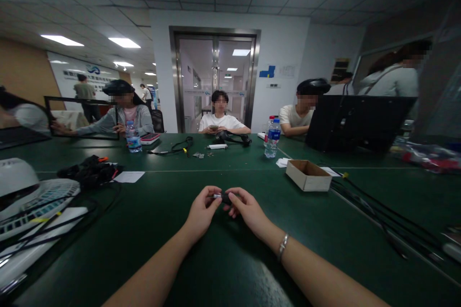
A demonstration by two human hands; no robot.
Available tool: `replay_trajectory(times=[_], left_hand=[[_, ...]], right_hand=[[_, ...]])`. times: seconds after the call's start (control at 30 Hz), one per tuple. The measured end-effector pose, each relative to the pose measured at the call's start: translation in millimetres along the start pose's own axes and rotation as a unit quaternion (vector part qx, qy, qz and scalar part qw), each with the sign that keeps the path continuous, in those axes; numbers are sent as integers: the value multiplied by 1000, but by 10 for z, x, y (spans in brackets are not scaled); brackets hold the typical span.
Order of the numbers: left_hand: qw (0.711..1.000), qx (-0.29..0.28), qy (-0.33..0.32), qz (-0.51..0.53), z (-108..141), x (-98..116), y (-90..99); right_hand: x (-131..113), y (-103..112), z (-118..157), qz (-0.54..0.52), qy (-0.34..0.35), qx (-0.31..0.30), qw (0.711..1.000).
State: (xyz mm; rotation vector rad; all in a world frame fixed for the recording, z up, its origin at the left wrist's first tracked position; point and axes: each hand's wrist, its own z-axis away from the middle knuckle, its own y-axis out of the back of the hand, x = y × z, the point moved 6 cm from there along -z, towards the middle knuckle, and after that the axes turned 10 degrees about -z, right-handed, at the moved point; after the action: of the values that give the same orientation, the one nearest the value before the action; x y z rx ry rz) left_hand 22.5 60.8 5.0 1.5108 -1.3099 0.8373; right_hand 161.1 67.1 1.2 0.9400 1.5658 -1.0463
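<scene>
Just above the green table, both my hands meet on a small black object with a shiny silver end [225, 198]. My left hand [202, 211] pinches the silver end between thumb and fingers. The black part is gripped by my right hand [248, 208], whose wrist carries a silver bracelet [283, 246]. Fingers cover much of the object, and its exact kind is too small to make out. An open cardboard box [309, 176] stands beyond my right hand, to the right.
Black cables [382, 211] run along the right side of the green table [151, 249]. A white fan [39, 201] and a dark bundle [90, 171] lie left. Water bottles [272, 139] [133, 138] and a monitor [360, 122] stand farther back. Several people sit across.
</scene>
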Motion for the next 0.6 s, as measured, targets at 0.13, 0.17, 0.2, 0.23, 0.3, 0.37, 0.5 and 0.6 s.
replay_trajectory(times=[0.13, 0.17, 0.2, 0.23, 0.3, 0.37, 0.5, 0.6], left_hand=[[1000, 2, 2, 13, -18, -55, -5], [1000, 3, 4, 13, -21, -66, -4], [1000, 5, 6, 13, -23, -73, -1], [1000, 9, 7, 11, -23, -75, 4], [1000, 13, 8, 8, -20, -67, 12], [1000, 11, 6, 9, -14, -49, 13], [1000, -1, 15, 19, -1, -42, 3], [999, -10, 27, 29, 4, -65, -11]], right_hand=[[-10, -20, 12, -5, 2, -11, 1000], [-13, -26, 17, -5, 3, -15, 1000], [-14, -30, 23, -5, 4, -18, 1000], [-15, -31, 28, -4, 4, -19, 1000], [-13, -32, 33, -1, 6, -20, 1000], [-9, -35, 32, 2, 6, -22, 1000], [-14, -47, 14, 17, 1, -24, 1000], [-38, -56, 3, 37, -1, -20, 999]])
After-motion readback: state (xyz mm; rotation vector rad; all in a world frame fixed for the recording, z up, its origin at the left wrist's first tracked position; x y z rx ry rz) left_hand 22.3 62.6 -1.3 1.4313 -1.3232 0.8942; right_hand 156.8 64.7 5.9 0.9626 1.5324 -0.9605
